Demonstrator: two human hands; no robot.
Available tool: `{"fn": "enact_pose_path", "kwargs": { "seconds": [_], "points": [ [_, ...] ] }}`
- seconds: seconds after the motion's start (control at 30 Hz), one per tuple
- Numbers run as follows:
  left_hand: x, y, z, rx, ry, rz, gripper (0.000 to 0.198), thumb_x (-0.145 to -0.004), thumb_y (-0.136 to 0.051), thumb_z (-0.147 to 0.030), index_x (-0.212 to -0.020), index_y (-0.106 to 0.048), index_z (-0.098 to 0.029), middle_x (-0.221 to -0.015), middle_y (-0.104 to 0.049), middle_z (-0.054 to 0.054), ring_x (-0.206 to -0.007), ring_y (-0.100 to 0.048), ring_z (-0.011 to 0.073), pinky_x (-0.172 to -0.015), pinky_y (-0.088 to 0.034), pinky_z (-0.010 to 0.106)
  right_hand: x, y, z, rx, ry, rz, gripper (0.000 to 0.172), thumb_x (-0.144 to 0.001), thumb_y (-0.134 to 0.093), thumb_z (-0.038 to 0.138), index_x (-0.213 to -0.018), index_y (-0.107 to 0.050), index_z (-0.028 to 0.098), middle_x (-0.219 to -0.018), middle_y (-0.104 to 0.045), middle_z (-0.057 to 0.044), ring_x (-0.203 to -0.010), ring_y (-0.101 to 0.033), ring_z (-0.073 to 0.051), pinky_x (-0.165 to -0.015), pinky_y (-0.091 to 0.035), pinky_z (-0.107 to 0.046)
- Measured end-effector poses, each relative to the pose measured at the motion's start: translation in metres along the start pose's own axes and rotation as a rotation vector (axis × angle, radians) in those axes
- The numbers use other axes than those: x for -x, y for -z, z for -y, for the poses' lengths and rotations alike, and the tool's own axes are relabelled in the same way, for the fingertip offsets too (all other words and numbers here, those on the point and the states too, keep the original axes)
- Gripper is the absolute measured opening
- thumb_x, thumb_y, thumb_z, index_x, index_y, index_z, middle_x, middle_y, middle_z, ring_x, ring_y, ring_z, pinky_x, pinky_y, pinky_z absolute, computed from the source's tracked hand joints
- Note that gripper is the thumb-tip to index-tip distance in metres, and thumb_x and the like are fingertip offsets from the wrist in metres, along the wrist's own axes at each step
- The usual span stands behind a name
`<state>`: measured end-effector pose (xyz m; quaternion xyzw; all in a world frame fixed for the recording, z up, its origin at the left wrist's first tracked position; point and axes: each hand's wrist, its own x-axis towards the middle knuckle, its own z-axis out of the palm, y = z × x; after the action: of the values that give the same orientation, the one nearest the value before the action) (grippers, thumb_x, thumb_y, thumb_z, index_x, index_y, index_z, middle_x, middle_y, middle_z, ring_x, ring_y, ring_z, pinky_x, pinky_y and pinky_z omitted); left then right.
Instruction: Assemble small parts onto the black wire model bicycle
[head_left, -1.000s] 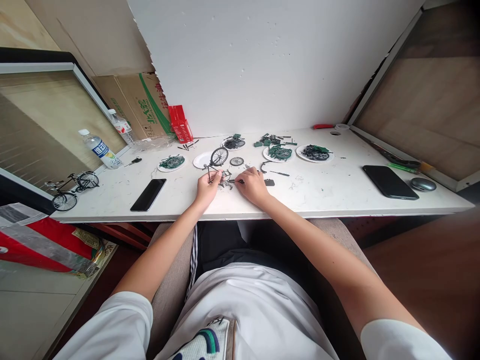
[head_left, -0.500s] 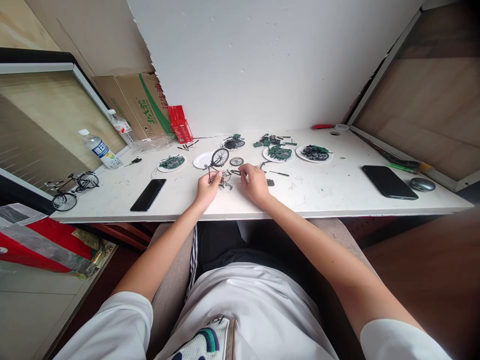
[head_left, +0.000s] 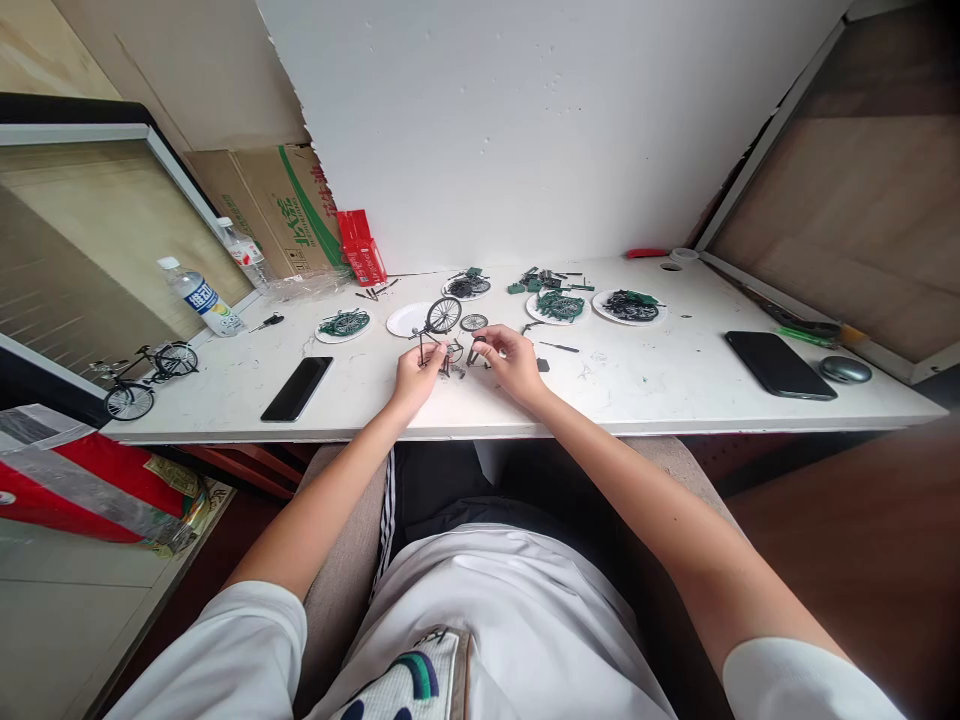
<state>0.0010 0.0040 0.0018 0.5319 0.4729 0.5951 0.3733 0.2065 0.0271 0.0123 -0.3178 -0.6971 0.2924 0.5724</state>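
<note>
My left hand (head_left: 413, 375) is closed round the frame of a small, partly built model bicycle (head_left: 441, 335), whose one wheel stands up above my fingers. My right hand (head_left: 513, 362) pinches a small dark part (head_left: 475, 352) right beside that frame. A loose spoked wheel (head_left: 473, 322) lies flat just behind both hands. Both hands rest on the white table (head_left: 645, 385) near its front edge.
Paper plates (head_left: 628, 306) with green and black parts sit behind the hands. A black phone (head_left: 296, 388) lies left, another phone (head_left: 779, 364) and a mouse (head_left: 845, 369) right. A finished model bicycle (head_left: 142, 380), two water bottles (head_left: 201, 299) and a red box (head_left: 362, 248) stand at the far left.
My right hand lifted off the table, moved slightly back and left, and now holds its small part up against the bicycle frame. My left hand tilted the frame a little.
</note>
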Motion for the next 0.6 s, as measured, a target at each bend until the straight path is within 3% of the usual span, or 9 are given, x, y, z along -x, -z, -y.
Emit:
{"fn": "enact_pose_path", "kwargs": {
  "seconds": [0.1,0.23,0.4,0.6],
  "points": [
    [0.0004,-0.0001,0.0002,-0.016,-0.009,-0.002,0.049,-0.089,-0.08,-0.059,-0.109,-0.081,-0.014,-0.101,-0.081,0.012,-0.088,-0.072,0.0196,-0.085,-0.055,0.033,0.0018,-0.0007,0.0047,0.011,0.044,0.021,0.04,-0.103,-0.067,0.059,-0.113,-0.08,0.023,-0.104,-0.078,-0.008,-0.09,-0.069,-0.022,-0.085,-0.056,-0.038],
    [0.0019,-0.0003,-0.0005,-0.022,-0.029,0.03,0.047,-0.089,-0.08,-0.06,-0.104,-0.081,-0.015,-0.096,-0.08,0.01,-0.086,-0.071,0.0193,-0.083,-0.055,0.032,0.0042,-0.0038,0.0069,0.064,0.105,0.083,0.042,-0.108,-0.058,0.058,-0.114,-0.082,0.024,-0.105,-0.08,-0.01,-0.095,-0.072,-0.025,-0.09,-0.059,-0.041],
    [0.0049,-0.0021,-0.0048,-0.011,-0.011,0.072,0.051,-0.085,-0.082,-0.063,-0.101,-0.078,-0.014,-0.092,-0.079,0.01,-0.083,-0.072,0.0208,-0.077,-0.058,0.033,0.0062,-0.0071,0.0013,0.015,-0.01,0.184,0.04,-0.099,-0.071,0.059,-0.113,-0.082,0.023,-0.106,-0.084,-0.009,-0.094,-0.079,-0.026,-0.087,-0.063,-0.042],
    [0.006,-0.0027,-0.0076,-0.007,-0.012,0.12,0.053,-0.083,-0.085,-0.064,-0.099,-0.078,-0.014,-0.088,-0.079,0.01,-0.08,-0.071,0.0209,-0.076,-0.061,0.034,0.0067,-0.0074,0.0033,0.055,-0.024,0.182,0.034,-0.098,-0.073,0.056,-0.103,-0.081,0.023,-0.095,-0.083,-0.008,-0.083,-0.078,-0.025,-0.079,-0.063,-0.042]
  ]
}}
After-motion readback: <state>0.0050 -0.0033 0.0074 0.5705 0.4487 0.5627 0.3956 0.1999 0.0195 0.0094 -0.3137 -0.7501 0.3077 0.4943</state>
